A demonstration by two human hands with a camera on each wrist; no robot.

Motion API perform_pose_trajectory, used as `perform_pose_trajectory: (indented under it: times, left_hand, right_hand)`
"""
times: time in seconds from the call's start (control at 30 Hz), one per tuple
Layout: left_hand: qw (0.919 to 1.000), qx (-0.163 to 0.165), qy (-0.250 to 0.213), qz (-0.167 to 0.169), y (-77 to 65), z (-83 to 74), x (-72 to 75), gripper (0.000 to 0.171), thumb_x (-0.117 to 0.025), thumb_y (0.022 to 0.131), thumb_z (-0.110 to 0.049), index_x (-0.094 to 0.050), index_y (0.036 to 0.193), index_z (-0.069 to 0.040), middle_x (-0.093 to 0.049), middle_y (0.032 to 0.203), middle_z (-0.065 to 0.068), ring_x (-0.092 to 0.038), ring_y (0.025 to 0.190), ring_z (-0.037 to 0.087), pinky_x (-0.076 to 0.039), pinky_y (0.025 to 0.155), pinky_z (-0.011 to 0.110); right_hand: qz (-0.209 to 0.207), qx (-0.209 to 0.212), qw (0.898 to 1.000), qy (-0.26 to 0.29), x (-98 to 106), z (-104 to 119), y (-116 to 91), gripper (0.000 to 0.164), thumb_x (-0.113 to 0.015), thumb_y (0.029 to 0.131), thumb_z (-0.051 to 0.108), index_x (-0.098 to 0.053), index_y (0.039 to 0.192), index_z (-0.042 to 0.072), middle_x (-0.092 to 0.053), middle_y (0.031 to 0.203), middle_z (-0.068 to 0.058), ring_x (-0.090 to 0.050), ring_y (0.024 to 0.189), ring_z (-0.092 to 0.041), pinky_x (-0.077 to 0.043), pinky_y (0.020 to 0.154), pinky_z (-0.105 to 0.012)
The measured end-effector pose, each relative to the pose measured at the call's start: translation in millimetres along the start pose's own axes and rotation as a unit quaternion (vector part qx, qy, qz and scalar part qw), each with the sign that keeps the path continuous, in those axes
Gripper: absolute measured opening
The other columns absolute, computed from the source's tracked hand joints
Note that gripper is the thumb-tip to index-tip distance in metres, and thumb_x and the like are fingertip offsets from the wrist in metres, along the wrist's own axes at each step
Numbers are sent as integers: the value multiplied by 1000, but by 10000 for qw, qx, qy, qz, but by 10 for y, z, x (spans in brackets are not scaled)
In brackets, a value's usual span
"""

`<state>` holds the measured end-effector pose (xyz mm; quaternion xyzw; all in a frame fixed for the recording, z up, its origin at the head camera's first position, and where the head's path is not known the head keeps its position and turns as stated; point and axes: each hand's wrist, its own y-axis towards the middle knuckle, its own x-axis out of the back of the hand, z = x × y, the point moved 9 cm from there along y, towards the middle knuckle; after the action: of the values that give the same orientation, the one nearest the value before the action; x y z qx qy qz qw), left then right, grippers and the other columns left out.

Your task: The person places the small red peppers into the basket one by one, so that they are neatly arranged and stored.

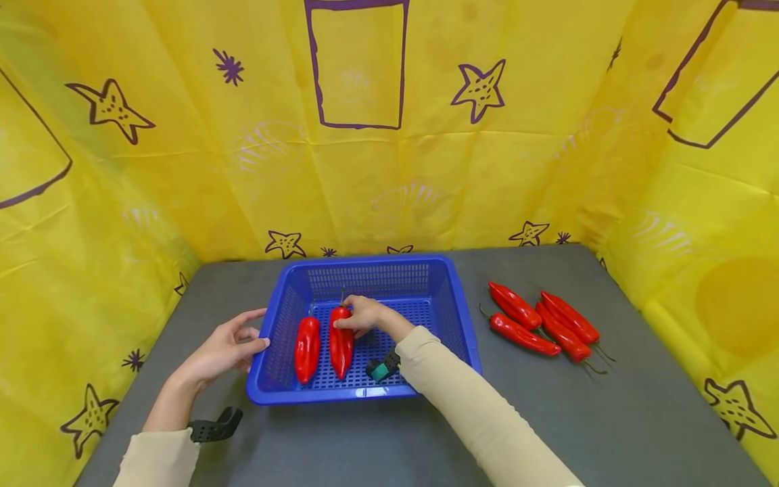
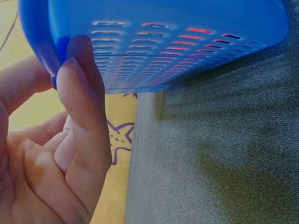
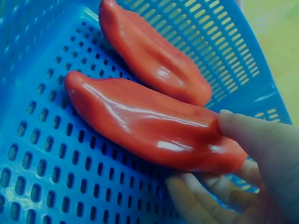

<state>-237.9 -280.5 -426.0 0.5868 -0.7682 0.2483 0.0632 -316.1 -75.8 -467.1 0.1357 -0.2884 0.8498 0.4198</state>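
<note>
A blue plastic basket (image 1: 365,393) with slotted walls stands on the grey table. My left hand (image 1: 220,348) pinches its left rim, as the left wrist view shows with the fingers (image 2: 81,98) at the edge. Inside the basket, my right hand (image 1: 368,316) holds a long red pepper (image 1: 341,348) near its stem end. In the right wrist view the thumb lies on top of this pepper (image 3: 140,123) and the other fingers are at its side and below. Another red pepper (image 1: 307,350) lies beside it, to the left, along the basket floor.
Several more red peppers (image 1: 562,328) with stems lie in a group on the table (image 1: 633,406), right of the basket. A yellow cloth (image 1: 274,189) with purple drawings encloses the table at the back and sides. Each wrist wears a black strap mount (image 1: 216,427).
</note>
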Motion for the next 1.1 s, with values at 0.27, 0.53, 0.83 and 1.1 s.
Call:
perform_pose_trajectory:
  times: [0.27,0.53,0.83,1.1]
  left_hand:
    - [10000,-33,-32,52,3,5,-10,74,-64,87,-23,-20,144,-7,-59,91,16,-63,68,28,-56,62,39]
    - [10000,8,-3,5,-7,-4,3,74,-64,87,-22,-20,144,-7,-59,91,16,-63,68,28,-56,62,39]
    - [10000,4,-9,13,6,-10,-4,75,-64,86,-24,-20,144,-7,-59,92,17,-64,69,28,-56,63,39]
    - [10000,29,-7,-6,3,-11,1,74,-64,87,-22,-19,144,-7,-60,93,17,-64,70,28,-56,63,39]
  right_hand:
    - [-72,-241,9997,-32,-2,-62,-10,58,-65,86,27,-42,134,5,-60,96,-10,-64,72,-20,-56,65,-34]
    - [-104,-345,9993,-18,-71,-43,11,56,-64,86,26,-42,132,3,-61,90,-8,-65,73,-20,-56,63,-31]
    - [-29,-480,9988,65,-129,-29,-5,51,-64,87,27,-46,128,3,-60,83,-9,-64,68,-22,-56,61,-34]
    - [156,-464,9983,315,-181,-46,4,51,-62,88,28,-45,129,3,-60,83,-12,-63,66,-23,-56,60,-35]
